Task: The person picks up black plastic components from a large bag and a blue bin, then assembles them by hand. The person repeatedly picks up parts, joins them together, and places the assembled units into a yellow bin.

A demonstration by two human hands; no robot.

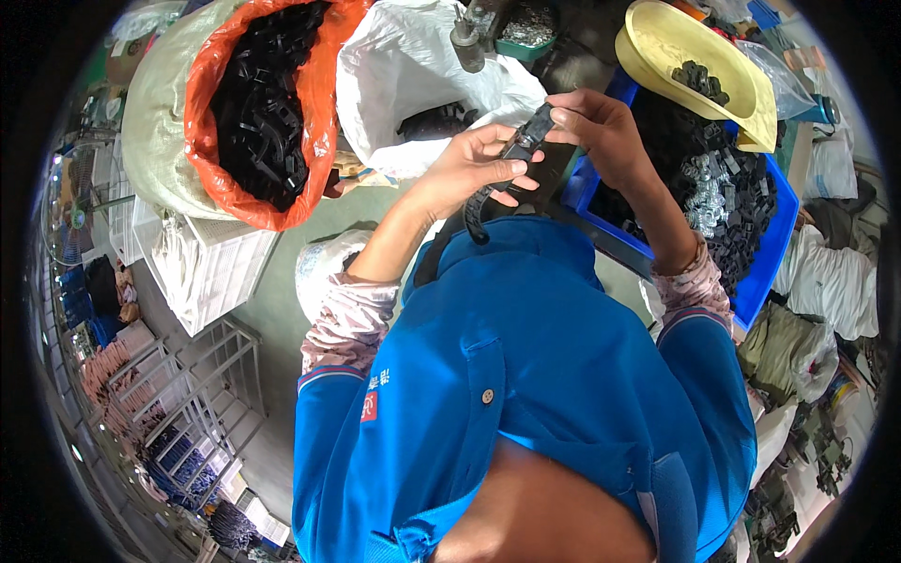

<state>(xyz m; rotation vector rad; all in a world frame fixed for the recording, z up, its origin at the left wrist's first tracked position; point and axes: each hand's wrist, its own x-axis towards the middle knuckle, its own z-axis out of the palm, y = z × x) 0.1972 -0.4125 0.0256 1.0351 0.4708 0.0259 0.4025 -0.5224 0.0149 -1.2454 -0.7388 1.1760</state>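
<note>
Inspection of the head view, the one view on hand, finds a black strap [527, 137] held in front of the blue shirt [554, 328], between both hands, its upper end angled up toward the right. Left hand [481, 161] is closed on the middle of the strap, thumb laid on top and fingers spread behind; the curved lower end hangs below this hand, close to the shirt. Right hand [601, 129] pinches the upper end between thumb and fingertips, the gap no wider than the part itself. Whether a second piece sits under the right fingertips cannot be told at this size. Handling appears to be fine fingertip work at that upper end, and it would be best done with the left thumb as a firm rest and the right hand applying pressure in line with the strap, without twisting. The hanging end should be kept clear of the shirt, where it could snag. Blue bin [784, 230], containing black parts and clear pieces [709, 192], stands to the right; working nearer to it would let a dropped piece be caught. White sack [375, 80] and orange bag [328, 117] stand to the left, their mouths open.
</note>
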